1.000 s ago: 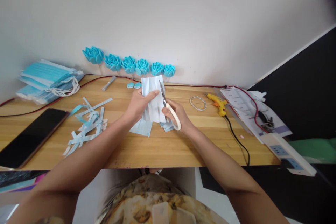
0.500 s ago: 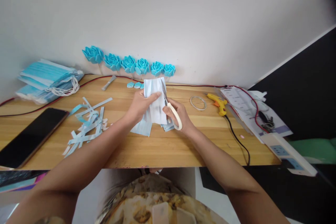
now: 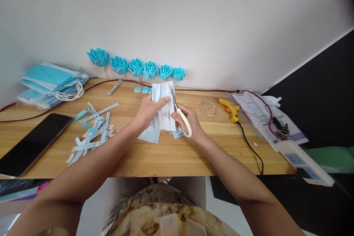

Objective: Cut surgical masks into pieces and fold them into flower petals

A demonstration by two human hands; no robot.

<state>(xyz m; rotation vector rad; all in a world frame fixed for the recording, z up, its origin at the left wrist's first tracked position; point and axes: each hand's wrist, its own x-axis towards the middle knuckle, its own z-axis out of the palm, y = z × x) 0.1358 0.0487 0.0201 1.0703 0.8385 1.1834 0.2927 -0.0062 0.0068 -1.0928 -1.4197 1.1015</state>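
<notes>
My left hand (image 3: 148, 112) pinches a pale blue mask sheet (image 3: 164, 108) and holds it upright above the wooden table (image 3: 166, 155). Its thumb lies across the sheet's front. My right hand (image 3: 188, 120) grips white-handled scissors (image 3: 181, 116), their blades running up along the sheet's right edge. More cut blue pieces (image 3: 151, 135) lie on the table under both hands.
Blue cut strips (image 3: 92, 129) lie at left, beside a black phone (image 3: 33, 143) and a stack of face masks (image 3: 51, 84). Blue fabric roses (image 3: 135, 67) line the wall. A wire ring (image 3: 208, 108), a yellow glue gun (image 3: 231, 108), papers and a power strip (image 3: 302, 160) sit at right.
The sheet and scissors have risen slightly toward the wall, and the blades have advanced up the sheet's right edge. Since half a second ago hardly anything has moved.
</notes>
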